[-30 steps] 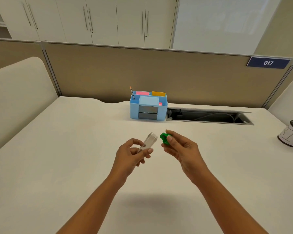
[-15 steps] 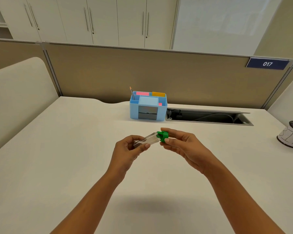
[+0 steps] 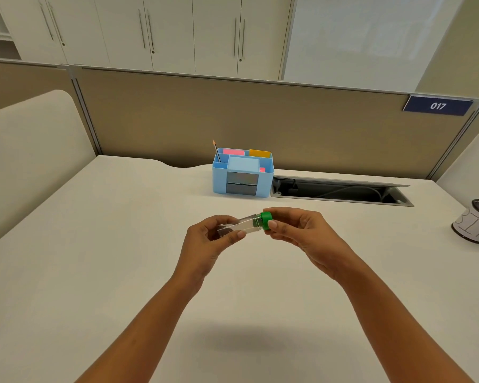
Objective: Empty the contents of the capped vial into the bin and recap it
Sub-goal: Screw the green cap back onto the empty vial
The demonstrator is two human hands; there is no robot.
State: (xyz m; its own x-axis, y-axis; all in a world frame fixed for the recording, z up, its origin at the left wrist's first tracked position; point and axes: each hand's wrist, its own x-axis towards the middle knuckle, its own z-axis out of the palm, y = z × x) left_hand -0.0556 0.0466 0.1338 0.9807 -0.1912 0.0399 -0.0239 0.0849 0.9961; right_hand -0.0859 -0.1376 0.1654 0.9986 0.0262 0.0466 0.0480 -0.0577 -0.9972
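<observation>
A clear vial (image 3: 246, 224) lies nearly level in the air above the white desk, mouth to the right. My left hand (image 3: 209, 243) pinches its closed end between thumb and fingers. A green cap (image 3: 266, 220) sits on the vial's mouth, and my right hand (image 3: 304, 234) grips that cap with thumb and fingertips. The vial looks empty, though my left fingers hide its base. The bin (image 3: 476, 225), a small round pot with a paper label reading BIN, stands at the desk's far right edge, well apart from both hands.
A light blue desk organiser (image 3: 242, 175) with a pencil and coloured notes stands at the back centre. Beside it on the right is an open cable slot (image 3: 340, 192) in the desk. A beige partition runs behind the white desk (image 3: 94, 258).
One second ago the cap was off, held in my right hand beside the open vial. The cap has since been set on the mouth, and the vial tipped from tilted up to nearly level.
</observation>
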